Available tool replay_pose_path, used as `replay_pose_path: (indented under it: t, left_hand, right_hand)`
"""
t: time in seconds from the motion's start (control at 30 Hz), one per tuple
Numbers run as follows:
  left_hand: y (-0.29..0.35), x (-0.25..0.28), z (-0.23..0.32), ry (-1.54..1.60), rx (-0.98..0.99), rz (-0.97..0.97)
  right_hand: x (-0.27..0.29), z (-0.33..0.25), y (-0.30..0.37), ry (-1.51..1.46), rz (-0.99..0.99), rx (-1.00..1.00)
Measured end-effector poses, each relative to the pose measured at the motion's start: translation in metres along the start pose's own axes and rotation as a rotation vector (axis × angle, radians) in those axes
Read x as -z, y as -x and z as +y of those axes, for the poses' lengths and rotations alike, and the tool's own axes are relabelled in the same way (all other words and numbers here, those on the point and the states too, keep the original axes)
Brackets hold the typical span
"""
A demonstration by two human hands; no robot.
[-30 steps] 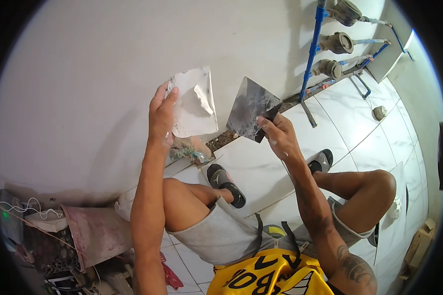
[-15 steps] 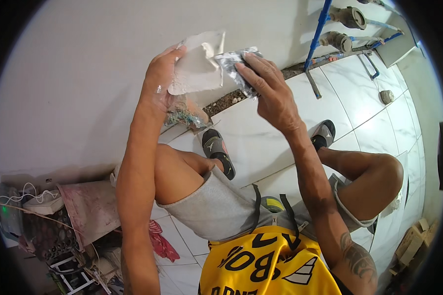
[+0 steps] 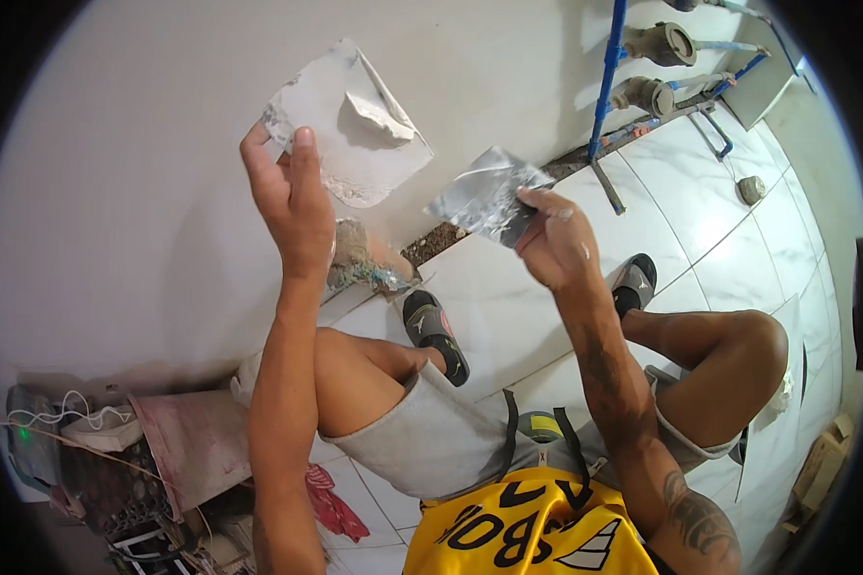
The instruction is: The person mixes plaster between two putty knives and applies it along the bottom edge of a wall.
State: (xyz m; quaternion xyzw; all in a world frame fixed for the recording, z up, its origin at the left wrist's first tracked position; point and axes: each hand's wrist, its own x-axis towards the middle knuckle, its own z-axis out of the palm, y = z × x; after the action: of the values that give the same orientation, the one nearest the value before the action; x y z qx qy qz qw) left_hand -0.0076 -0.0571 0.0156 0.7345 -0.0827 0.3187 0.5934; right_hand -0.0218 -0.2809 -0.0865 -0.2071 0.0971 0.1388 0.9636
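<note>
My left hand (image 3: 292, 187) grips a thin whitish square putty board (image 3: 331, 120) by its lower left edge, thumb on top. A thick lump of white putty (image 3: 379, 119) sits on the board's right half, and more is smeared along its lower edge. In my right hand (image 3: 561, 235) is a flat grey metal scraper blade (image 3: 489, 196), pinched at its right side. White smears mark the blade's face and my right fingers. Blade and board are apart, with the blade lower and to the right. Both are held up before the pale wall (image 3: 163, 125).
Blue pipes (image 3: 606, 91) with grey fittings stand at the upper right wall. A dirt-filled gap (image 3: 441, 244) runs along the wall's foot beside white floor tiles (image 3: 508, 297). A pinkish bucket (image 3: 197, 446) and clutter are at lower left, near a red cloth (image 3: 334, 503).
The blade has come away from the board, moving down and right, and my right wrist has turned. The board has shifted left and tilted, its putty lump now lying flatter across it.
</note>
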Motion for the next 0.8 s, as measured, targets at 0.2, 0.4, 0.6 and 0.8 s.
replay_pose_path:
  t: [0.2, 0.4, 0.6, 0.8]
  left_hand:
    - [0.01, -0.009, 0.008, -0.119, -0.369, -0.08]
    - [0.031, 0.002, 0.002, -0.222, -0.561, -0.315]
    - [0.027, -0.002, 0.021, -0.234, -0.506, -0.799]
    - [0.033, 0.003, 0.017, -0.326, -0.204, -0.903]
  right_hand:
    - [-0.035, 0.005, 0.019, -0.162, -0.077, -0.085]
    - [-0.049, -0.012, 0.03, -0.237, -0.069, -0.159]
    - [-0.037, -0.029, 0.024, -0.161, -0.142, -0.137]
    - [-0.027, -0.039, 0.023, -0.033, -0.095, -0.076]
